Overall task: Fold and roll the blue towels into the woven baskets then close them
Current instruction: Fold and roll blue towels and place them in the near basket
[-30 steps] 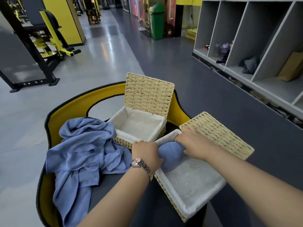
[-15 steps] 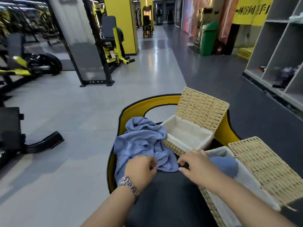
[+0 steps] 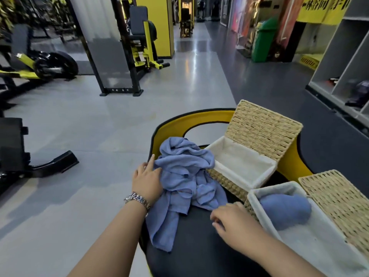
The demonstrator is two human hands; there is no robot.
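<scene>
- Your left hand [image 3: 147, 179] lies on the left edge of the crumpled blue towel pile [image 3: 184, 177] with fingers fairly straight, gripping nothing.
- Your right hand [image 3: 232, 220] sits at the pile's near right corner, beside the near woven basket [image 3: 252, 204]; its fingers are curled, but I cannot tell whether they pinch cloth.
- To do this step well, find one towel's corners, draw it free of the heap and spread it flat on the dark seat [image 3: 195, 242] before folding, so the roll comes out even.
- Keep the roll narrow enough to fit next to the rolled blue towel [image 3: 285, 209] already lying in the near basket.
- Count: two woven baskets, both lined and with lids raised; the far woven basket [image 3: 242, 163] holds nothing visible. One towel is rolled; how many are in the pile I cannot tell.
</scene>
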